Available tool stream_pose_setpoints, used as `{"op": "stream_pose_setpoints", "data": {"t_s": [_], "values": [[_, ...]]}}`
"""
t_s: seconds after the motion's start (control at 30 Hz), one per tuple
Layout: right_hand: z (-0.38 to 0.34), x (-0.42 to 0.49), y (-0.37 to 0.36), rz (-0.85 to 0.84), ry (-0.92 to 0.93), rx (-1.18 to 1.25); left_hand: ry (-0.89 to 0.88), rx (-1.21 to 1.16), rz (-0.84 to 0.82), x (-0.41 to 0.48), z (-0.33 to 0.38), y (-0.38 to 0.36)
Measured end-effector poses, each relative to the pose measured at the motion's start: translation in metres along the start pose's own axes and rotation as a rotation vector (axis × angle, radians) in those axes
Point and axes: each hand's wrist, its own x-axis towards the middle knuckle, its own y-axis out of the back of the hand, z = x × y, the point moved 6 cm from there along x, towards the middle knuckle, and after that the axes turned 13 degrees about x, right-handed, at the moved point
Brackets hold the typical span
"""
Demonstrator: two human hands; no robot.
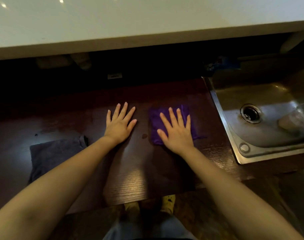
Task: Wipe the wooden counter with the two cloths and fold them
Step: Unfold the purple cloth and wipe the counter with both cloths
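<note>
A folded purple cloth lies on the dark wooden counter, right of centre. My right hand rests flat on top of it, fingers spread. My left hand lies flat on the bare wood just left of the purple cloth, fingers apart, holding nothing. A dark grey cloth lies spread on the counter at the left, partly hidden under my left forearm.
A steel sink with a drain is set into the counter at the right, close to the purple cloth. A white shelf overhangs the dark back of the counter. A small wet spot sits between my hands.
</note>
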Motion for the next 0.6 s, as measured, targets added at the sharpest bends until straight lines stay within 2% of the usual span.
{"op": "stream_pose_setpoints", "data": {"t_s": [0.13, 0.33, 0.6], "values": [[-0.026, -0.068, -0.019, -0.014, 0.124, -0.009, -0.013, 0.022, 0.025, -0.001, 0.001, -0.001], [-0.002, -0.119, -0.015, -0.056, 0.176, -0.021, -0.006, 0.025, 0.021, -0.002, -0.001, -0.001], [0.058, -0.129, 0.011, -0.053, 0.062, -0.076, -0.009, 0.012, 0.024, -0.002, -0.001, 0.0]]}}
